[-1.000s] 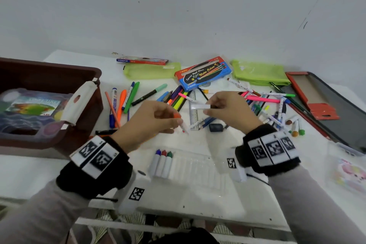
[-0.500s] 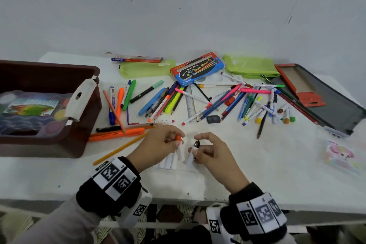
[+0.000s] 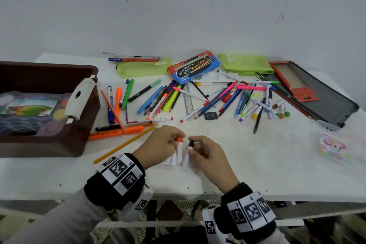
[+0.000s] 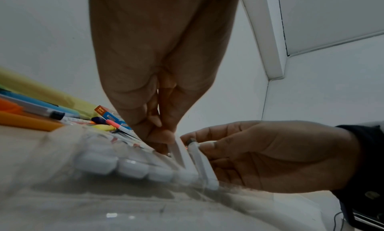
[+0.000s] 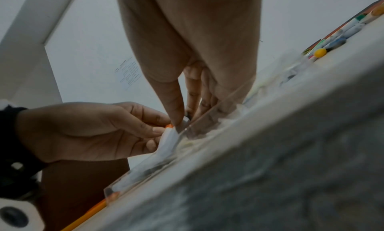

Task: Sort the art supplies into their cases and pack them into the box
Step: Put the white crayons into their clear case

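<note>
My left hand [image 3: 176, 140] pinches a white marker with an orange cap [image 3: 179, 147] and holds it tilted, its lower end in the clear marker case [image 4: 124, 166] by the table's front edge. Just to its right, my right hand [image 3: 191, 147] pinches a white marker with a black cap [image 3: 187, 154], tilted the same way into the case. In the left wrist view both markers [image 4: 179, 154] stand side by side beyond several lying ones. The orange cap [image 5: 169, 126] shows in the right wrist view. A brown box [image 3: 59, 66] stands at the left with a paint set [image 3: 29, 108] inside.
Loose pens, markers and pencils [image 3: 198, 101] are scattered across the table's middle. Behind them lie a blue watercolour pencil box [image 3: 194, 67] and two green pouches [image 3: 245, 64]. An open tin case [image 3: 320, 95] and a sticker packet [image 3: 334, 146] are at the right. An orange marker [image 3: 116, 131] lies near the box.
Both hands came down from above the table's middle to the clear case at the front edge, each still holding its marker. Over the last half second they barely shifted.
</note>
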